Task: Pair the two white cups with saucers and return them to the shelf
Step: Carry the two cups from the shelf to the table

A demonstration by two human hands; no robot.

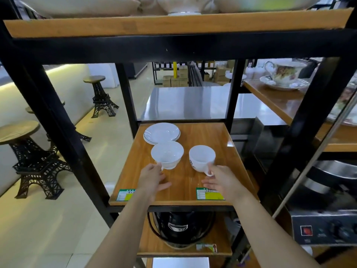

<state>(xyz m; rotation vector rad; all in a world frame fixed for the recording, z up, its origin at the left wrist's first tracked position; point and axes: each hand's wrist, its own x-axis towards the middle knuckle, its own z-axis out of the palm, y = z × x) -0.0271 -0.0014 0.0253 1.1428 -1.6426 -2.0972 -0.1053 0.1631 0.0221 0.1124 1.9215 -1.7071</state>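
Observation:
Two white cups stand upright on a wooden shelf (208,136). The left cup (167,154) is wide and footed; the right cup (201,158) is straight-sided with a dark logo. Behind the left cup lies a stack of white saucers (161,132) at the shelf's back left. My left hand (152,179) reaches over the shelf's front, fingers apart, its fingertips at the left cup's handle. My right hand (222,180) is open too, fingers touching the right cup's handle (209,172). Neither hand holds anything.
The shelf sits in a black metal frame (123,93) with a wooden board above. A black appliance (181,227) stands on the shelf below. A floral cup and saucer (286,78) sit on a neighbouring shelf to the right. Tower-shaped stools (36,157) stand on the floor at left.

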